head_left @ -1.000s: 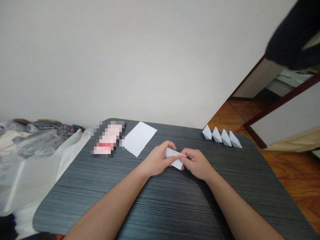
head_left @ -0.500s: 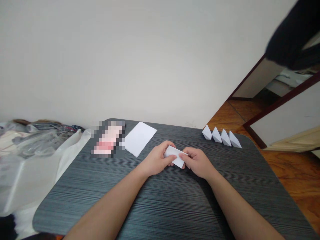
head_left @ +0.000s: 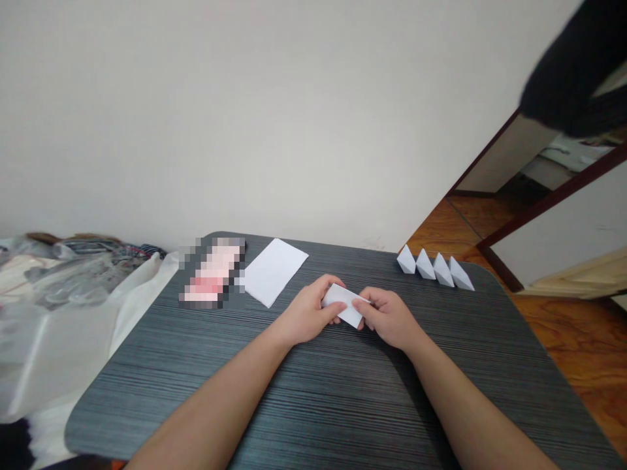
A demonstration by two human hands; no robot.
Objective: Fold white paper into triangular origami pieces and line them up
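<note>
Both my hands meet over the middle of the dark striped table (head_left: pixel 313 391). Between them is a small folded white paper piece (head_left: pixel 344 304). My left hand (head_left: pixel 309 315) pinches its left end with curled fingers. My right hand (head_left: pixel 389 319) grips its right end, fingers closed over the fold. The paper sits just above the table top, tilted down toward the right.
A flat white sheet (head_left: pixel 273 271) lies at the table's back, beside a blurred pink and white item (head_left: pixel 212 273). Several folded white paper triangles (head_left: pixel 435 268) stand in a row at the back right. Clothes and plastic bags (head_left: pixel 63 294) pile up at the left.
The folded paper and both hands have shifted very slightly away from me; the grip on the paper is the same.
</note>
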